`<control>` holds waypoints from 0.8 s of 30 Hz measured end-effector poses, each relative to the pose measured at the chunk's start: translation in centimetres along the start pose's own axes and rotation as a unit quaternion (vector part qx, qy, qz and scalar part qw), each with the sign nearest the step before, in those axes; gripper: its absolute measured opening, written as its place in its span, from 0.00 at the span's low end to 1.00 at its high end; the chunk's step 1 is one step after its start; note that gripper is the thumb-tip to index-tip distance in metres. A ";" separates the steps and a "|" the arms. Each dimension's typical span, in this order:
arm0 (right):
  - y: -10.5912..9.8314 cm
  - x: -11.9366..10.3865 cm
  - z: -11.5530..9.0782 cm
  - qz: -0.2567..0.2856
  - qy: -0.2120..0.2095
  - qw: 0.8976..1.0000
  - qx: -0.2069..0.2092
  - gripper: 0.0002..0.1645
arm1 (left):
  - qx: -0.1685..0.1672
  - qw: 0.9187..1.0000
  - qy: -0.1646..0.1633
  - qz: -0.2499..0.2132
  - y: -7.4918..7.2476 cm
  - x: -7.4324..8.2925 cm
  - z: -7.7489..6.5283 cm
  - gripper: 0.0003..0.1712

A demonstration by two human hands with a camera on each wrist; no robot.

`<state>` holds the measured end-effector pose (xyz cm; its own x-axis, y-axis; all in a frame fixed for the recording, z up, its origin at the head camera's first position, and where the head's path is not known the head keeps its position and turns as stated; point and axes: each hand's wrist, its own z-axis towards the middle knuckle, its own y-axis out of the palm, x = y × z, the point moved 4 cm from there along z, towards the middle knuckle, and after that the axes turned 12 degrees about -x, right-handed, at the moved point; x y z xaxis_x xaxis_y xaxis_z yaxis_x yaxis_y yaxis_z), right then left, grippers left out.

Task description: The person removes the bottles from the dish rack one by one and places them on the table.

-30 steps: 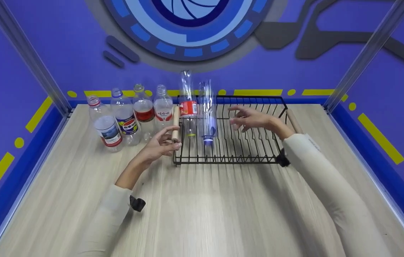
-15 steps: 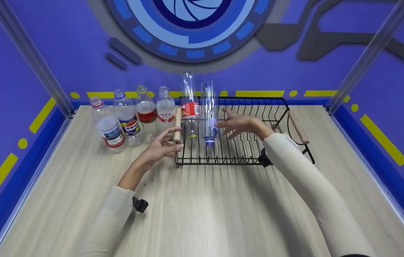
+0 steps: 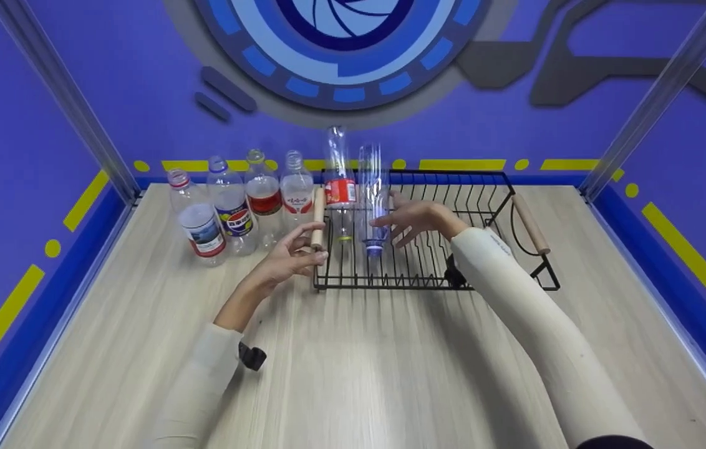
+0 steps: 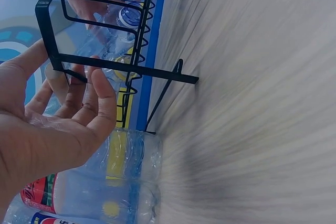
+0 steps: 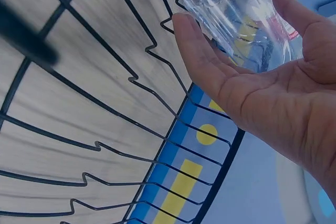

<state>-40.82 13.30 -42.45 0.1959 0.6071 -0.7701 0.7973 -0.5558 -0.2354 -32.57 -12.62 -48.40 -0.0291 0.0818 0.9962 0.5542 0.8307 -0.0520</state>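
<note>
My left hand (image 3: 284,259) grips the left end of a black wire dish rack (image 3: 403,287), its fingers around the wooden handle (image 3: 318,218). In the left wrist view those fingers curl about the handle by the rack's corner. A clear plastic bottle (image 3: 375,181) stands neck down in the rack, with a blue-ringed neck (image 4: 129,16). My right hand (image 3: 421,217) is beside it; in the right wrist view its fingers are fairly straight, with thumb and fingers on either side of the bottle (image 5: 236,22). Left of it, a red-labelled bottle (image 3: 340,191) leans neck down in the rack.
Several uncapped bottles stand upright on the table left of the rack, among them a red-and-white labelled one (image 3: 298,199) and a blue-labelled one (image 3: 236,219). The rack's right wooden handle (image 3: 531,224) is free. Blue walls (image 3: 141,125) enclose the table.
My right hand has moved left across the rack to the clear bottle, its thumb now overlapping it. The left hand stays on the handle. The head view has shifted slightly.
</note>
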 end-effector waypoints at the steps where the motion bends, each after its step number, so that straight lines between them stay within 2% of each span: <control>1: -0.1 -0.1 0.0 0.000 0.000 1.000 0.002 0.68 | 0.000 1.000 -0.002 0.000 0.0 0.0 0.0 0.38; 10: -0.5 -0.4 0.2 0.030 -0.007 0.999 -0.013 0.69 | 0.002 1.000 0.006 -0.004 0.0 0.0 0.1 0.38; 16: -0.7 0.0 0.1 0.040 -0.002 0.999 -0.005 0.70 | 0.000 1.000 0.006 0.000 0.1 -0.1 0.2 0.39; 21: -1.2 0.4 -0.7 0.039 0.008 0.999 0.008 0.71 | -0.004 1.000 0.007 -0.002 0.1 -0.2 0.2 0.39; 24: -1.6 0.5 -1.5 0.018 0.010 1.000 0.017 0.69 | -0.008 1.000 0.013 -0.008 0.0 -0.2 0.2 0.39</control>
<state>-41.14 15.33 -41.63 0.2365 0.5968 -0.7667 0.7698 -0.5966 -0.2269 -32.74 -12.55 -48.61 -0.0170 0.0547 0.9984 0.5669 0.8230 -0.0355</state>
